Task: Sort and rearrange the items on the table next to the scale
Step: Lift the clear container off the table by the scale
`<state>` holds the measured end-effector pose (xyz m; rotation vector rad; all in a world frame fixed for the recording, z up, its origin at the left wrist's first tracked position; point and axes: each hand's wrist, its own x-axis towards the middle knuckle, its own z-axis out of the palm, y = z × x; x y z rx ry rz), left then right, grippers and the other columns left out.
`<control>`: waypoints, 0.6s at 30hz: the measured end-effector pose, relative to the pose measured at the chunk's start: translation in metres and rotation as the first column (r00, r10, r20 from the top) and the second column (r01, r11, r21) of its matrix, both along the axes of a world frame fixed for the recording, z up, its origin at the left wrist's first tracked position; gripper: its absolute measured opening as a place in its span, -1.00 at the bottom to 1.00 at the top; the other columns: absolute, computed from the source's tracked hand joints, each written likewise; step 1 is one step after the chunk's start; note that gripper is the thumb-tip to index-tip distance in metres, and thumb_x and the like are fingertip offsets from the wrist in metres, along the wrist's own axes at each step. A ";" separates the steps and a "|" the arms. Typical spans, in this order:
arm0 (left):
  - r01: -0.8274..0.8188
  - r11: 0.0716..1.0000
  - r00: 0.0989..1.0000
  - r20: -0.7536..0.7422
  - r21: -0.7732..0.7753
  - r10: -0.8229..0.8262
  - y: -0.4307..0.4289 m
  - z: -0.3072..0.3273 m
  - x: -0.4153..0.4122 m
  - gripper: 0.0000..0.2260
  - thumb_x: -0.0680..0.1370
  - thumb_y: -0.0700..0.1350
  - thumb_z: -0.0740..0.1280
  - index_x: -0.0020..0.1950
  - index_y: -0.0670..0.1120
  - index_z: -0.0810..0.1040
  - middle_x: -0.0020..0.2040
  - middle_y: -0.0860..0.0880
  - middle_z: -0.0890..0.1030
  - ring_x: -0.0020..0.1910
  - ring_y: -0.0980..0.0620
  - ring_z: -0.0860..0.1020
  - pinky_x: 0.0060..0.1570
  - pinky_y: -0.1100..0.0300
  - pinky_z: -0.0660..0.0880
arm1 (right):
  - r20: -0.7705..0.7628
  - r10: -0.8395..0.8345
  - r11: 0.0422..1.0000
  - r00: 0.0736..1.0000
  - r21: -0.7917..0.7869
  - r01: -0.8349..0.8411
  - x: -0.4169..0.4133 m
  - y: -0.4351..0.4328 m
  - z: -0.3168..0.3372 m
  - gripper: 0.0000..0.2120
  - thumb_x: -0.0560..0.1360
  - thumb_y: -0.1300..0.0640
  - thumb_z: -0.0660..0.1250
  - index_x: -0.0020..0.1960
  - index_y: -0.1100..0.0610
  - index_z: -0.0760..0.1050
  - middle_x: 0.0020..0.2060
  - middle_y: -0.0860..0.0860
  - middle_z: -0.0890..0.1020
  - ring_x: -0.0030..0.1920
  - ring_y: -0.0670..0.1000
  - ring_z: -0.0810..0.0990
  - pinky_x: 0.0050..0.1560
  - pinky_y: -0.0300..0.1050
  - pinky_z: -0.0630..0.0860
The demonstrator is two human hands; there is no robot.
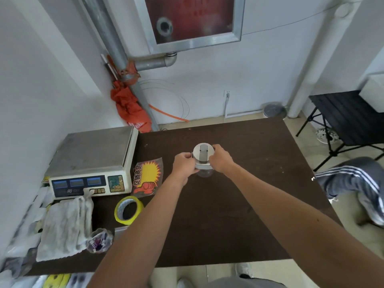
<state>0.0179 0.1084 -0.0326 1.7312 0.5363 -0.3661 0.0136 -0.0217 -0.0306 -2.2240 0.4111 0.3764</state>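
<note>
Bottle (204,173), clear with a white lid (202,151), stands right of the scale (93,154); left hand (184,163) and right hand (220,161) both grip its lid from opposite sides, probably to keep it upright while positioning it.

White walls (207,84), a grey pipe (116,50), pale floor tiles (307,146), a black folding table (340,113).

Bright, even light; blurred, warped edges.
</note>
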 end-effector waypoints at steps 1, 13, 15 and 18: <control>0.002 1.000 1.000 -0.011 0.008 -0.002 -0.003 -0.001 0.001 -0.61 0.59 -0.34 0.32 0.42 -0.18 0.46 0.31 -0.17 0.55 0.19 -0.12 0.61 -0.08 0.11 0.67 | 0.007 0.005 1.000 1.000 -0.005 -0.004 0.001 -0.003 -0.001 -0.52 0.57 0.28 0.16 0.48 0.14 0.28 0.29 0.16 0.53 0.24 0.20 0.53 0.24 0.11 0.51; 0.030 0.995 0.999 -0.019 0.096 -0.028 -0.008 -0.017 0.015 -0.48 0.57 -0.39 0.32 0.47 -0.02 0.41 0.42 -0.14 0.47 0.25 -0.14 0.59 0.05 0.01 0.67 | 0.071 0.084 0.996 0.994 -0.030 -0.082 0.014 -0.011 -0.013 -0.40 0.57 0.30 0.21 0.56 0.07 0.16 0.36 0.13 0.50 0.31 0.19 0.50 0.30 0.14 0.47; 0.046 0.993 0.999 -0.023 0.105 -0.044 -0.007 -0.019 0.015 -0.46 0.56 -0.39 0.32 0.48 0.01 0.40 0.45 -0.13 0.45 0.26 -0.15 0.59 0.03 0.02 0.68 | 0.070 0.100 0.994 0.993 -0.039 -0.097 0.014 -0.011 -0.014 -0.40 0.58 0.30 0.21 0.57 0.07 0.13 0.37 0.13 0.49 0.32 0.20 0.50 0.32 0.15 0.44; 0.068 0.991 0.998 -0.023 0.119 -0.065 -0.005 -0.020 0.013 -0.47 0.59 -0.38 0.30 0.49 0.02 0.39 0.46 -0.12 0.44 0.28 -0.16 0.58 0.04 0.03 0.67 | 0.052 0.108 0.993 0.993 -0.047 -0.105 0.015 -0.012 -0.016 -0.39 0.59 0.30 0.19 0.59 0.07 0.12 0.38 0.14 0.48 0.33 0.21 0.48 0.31 0.13 0.43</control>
